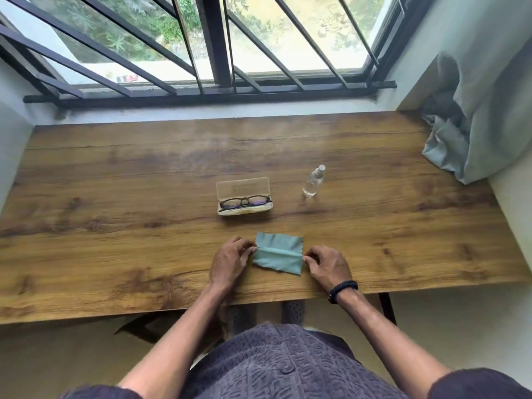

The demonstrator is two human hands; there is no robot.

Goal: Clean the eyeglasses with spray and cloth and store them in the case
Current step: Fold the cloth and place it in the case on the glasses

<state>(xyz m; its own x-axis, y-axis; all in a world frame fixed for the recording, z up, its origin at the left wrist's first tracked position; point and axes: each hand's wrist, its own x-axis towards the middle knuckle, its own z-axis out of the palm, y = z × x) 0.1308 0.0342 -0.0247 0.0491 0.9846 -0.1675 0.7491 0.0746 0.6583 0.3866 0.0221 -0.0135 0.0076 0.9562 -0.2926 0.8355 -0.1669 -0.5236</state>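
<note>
Both my forearms reach forward over the near edge of the table (115,197), bare to above the elbow, and angle inward so my hands meet at the cloth (277,256). My left hand (230,262) lies knuckles up with its fingers curled, and the fingertips pinch the left end of a raised crease that runs across the cloth. My right hand (328,266) mirrors it: fingers bent, tips nipping the right end of the same crease, with a dark wristband (343,289) round the wrist. The cloth is blue-green and lies on the wood between my hands, its far and near halves spread flat either side of the ridge.

Farther back sits the case (244,210), lid up and open, with the glasses (244,201) folded inside it. The spray bottle (313,182) stands upright to the right of the case, apart from it and untouched.
</note>
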